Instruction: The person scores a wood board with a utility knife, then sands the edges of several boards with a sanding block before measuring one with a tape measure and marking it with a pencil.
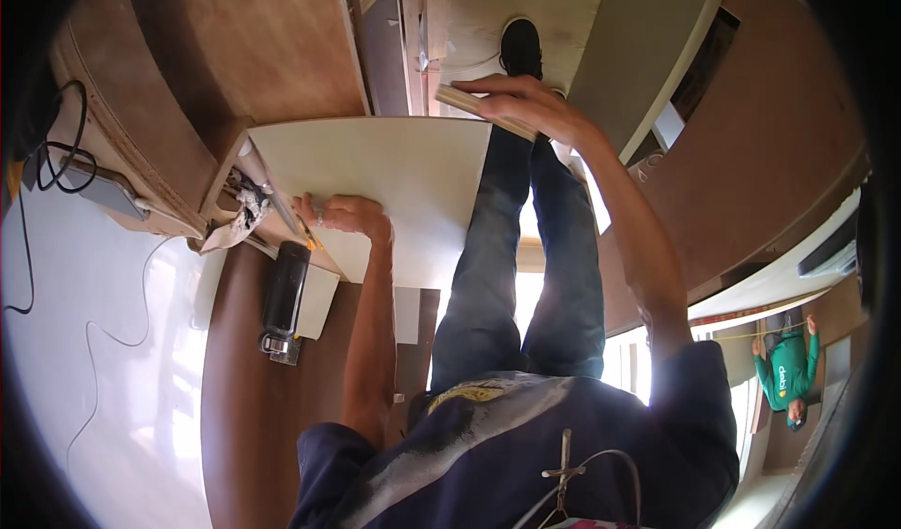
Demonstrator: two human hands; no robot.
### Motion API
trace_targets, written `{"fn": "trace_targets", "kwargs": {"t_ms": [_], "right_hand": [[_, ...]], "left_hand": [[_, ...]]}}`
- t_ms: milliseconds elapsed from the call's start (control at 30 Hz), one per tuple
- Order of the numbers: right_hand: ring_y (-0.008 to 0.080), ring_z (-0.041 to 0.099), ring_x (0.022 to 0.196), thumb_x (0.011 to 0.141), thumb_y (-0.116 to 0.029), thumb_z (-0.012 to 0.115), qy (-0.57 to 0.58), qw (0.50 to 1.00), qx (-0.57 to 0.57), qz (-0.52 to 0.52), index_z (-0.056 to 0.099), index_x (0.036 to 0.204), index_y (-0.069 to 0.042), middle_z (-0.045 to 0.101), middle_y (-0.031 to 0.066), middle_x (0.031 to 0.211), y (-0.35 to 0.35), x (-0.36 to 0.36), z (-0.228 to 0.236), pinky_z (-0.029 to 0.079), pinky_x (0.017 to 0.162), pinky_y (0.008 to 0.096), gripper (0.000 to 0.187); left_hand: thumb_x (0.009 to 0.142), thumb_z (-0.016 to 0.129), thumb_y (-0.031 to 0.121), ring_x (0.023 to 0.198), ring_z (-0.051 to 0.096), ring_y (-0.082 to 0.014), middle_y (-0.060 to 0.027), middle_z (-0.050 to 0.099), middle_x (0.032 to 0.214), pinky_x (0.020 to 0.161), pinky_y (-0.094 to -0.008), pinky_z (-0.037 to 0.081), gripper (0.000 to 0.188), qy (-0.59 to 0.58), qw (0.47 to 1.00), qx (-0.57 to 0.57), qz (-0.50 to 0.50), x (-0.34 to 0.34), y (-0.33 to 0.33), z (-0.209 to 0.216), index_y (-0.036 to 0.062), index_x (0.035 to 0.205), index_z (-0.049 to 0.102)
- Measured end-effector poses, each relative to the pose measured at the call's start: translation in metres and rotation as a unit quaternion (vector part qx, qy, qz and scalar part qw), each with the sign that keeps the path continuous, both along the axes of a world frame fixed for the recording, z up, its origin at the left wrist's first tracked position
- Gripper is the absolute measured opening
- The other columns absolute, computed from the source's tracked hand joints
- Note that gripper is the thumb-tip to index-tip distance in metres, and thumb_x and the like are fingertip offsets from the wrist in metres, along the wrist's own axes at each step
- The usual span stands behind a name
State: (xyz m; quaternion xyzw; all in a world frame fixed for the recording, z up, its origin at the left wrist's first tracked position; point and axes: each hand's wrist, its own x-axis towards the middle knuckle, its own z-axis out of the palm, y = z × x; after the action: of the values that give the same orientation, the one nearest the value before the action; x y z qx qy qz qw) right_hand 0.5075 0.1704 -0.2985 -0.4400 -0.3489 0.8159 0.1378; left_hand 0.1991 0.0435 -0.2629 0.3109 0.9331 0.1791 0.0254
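Observation:
My left hand (345, 215) lies on a pale, smooth panel (413, 177), its fingers stretched toward the panel's left edge. Just past the fingertips is a grey tube (270, 186), and a small orange-yellow item (313, 240), too small to name, shows below them. In my right hand (535, 105) is a short strip of layered wood (469, 105), gripped between thumb and fingers. That strip is held above the panel's far right corner, in front of my legs. Part of it is hidden behind the hand.
A dark bottle (284, 290) lies left of my left forearm, beside crumpled white cloth (251, 205). Black cable (70, 163) loops at the far left. Brown boards (751, 144) stand on the right. Farther off at right, a person in green (790, 369) holds a yellow tape.

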Motion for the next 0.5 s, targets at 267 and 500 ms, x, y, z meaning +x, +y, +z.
{"fn": "trace_targets", "kwargs": {"t_ms": [267,500], "right_hand": [[0.0280,0.052,0.134,0.089,-0.045,0.064,0.000,0.994,-0.069,0.088,0.064,0.139,-0.008,0.059,0.0118,0.144,0.012,0.025,0.025,0.036,0.115,0.0396,0.063],[0.0289,0.057,0.128,0.088,-0.043,0.065,0.043,0.983,-0.044,0.175,0.066,0.137,-0.006,0.061,0.0146,0.139,0.053,0.001,-0.007,0.038,0.114,0.0395,0.061]], "left_hand": [[0.104,0.023,0.014,0.143,0.036,-0.0406,-0.0243,0.038,0.151,0.118,-0.0517,0.033,0.039,-0.003,1.000,0.025,-0.003,-0.009,-0.006,0.001,0.0007,0.133,0.046],[0.105,0.022,0.014,0.145,0.034,-0.0402,-0.0253,0.037,0.151,0.120,-0.0507,0.030,0.039,-0.013,1.000,-0.008,-0.006,-0.006,0.001,0.002,0.0006,0.135,0.045]]}}
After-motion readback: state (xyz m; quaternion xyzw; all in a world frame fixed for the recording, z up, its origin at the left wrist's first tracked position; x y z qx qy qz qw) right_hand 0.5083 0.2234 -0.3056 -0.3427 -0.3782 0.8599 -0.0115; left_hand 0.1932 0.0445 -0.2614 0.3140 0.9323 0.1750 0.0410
